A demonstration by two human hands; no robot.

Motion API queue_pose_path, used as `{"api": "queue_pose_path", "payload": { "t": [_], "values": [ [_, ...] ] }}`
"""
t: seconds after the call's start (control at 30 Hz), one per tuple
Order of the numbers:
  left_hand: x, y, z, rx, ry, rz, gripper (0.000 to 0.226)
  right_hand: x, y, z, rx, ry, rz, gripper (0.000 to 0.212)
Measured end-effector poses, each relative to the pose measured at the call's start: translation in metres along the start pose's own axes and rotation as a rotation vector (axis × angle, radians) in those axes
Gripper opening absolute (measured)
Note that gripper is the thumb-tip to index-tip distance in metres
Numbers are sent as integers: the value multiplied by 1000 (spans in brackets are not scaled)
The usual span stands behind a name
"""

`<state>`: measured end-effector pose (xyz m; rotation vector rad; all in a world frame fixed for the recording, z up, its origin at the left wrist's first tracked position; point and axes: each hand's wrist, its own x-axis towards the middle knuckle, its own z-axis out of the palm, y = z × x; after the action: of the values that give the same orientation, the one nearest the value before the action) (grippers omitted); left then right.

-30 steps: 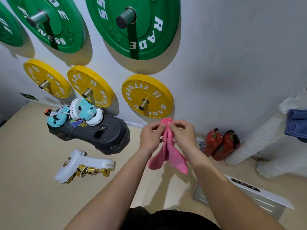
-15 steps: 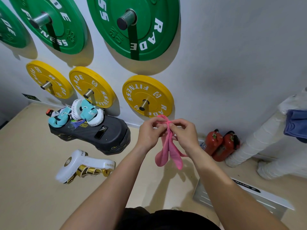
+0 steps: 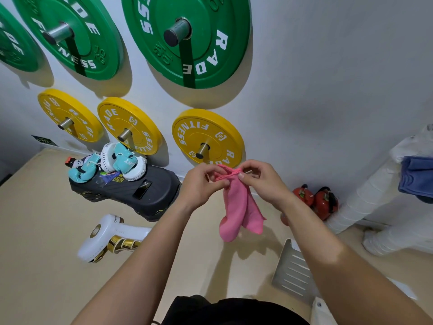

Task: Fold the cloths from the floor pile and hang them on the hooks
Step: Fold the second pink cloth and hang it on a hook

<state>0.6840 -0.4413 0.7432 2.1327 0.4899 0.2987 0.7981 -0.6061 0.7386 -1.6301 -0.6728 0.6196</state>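
Landmark: the rightmost yellow weight plate (image 3: 207, 137), mounted on the wall on a metal peg (image 3: 202, 149).

- Pink cloth (image 3: 236, 207): held in the air just below and slightly right of the plate. Its top edge is gathered into a narrow band; the rest hangs down in two folded lobes, clear of the floor.
- Left hand (image 3: 201, 184): directly below the plate. Fingers curled, thumb and fingertips pinching the left end of the gathered edge.
- Right hand (image 3: 262, 181): below and right of the plate. Thumb and forefinger pinch the right end of the same edge — the other fingers are bent loosely behind it.
- Blue cloth (image 3: 417, 177): far right of the plate, draped over a white wrapped pipe (image 3: 365, 200).
- Red fire extinguishers (image 3: 315, 200): on the floor, lower right of the plate.
- Black step platform (image 3: 131, 186): lower left of the plate, against the wall.
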Motion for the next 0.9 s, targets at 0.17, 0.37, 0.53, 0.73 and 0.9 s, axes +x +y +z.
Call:
{"api": "queue_pose_path", "payload": {
  "t": [0.17, 0.37, 0.53, 0.73, 0.9],
  "values": [
    [4, -29, -17, 436, 86, 83, 20, 10, -17, -24, -74, -53, -66, 18],
    [5, -14, -20, 78, 116, 75, 14, 20, -7, -29, -401, 123, 17, 21],
    [10, 3, -21, -135, 182, 71, 27, 18, -8, -23, -170, 158, 43, 17],
    [17, 16, -25, -232, 146, 52, 33, 19, -18, -27, -19, 173, 31, 21],
    [20, 38, -24, -219, 99, 137, 29, 23, -44, -39, -272, -151, 12, 40]
  ]
}}
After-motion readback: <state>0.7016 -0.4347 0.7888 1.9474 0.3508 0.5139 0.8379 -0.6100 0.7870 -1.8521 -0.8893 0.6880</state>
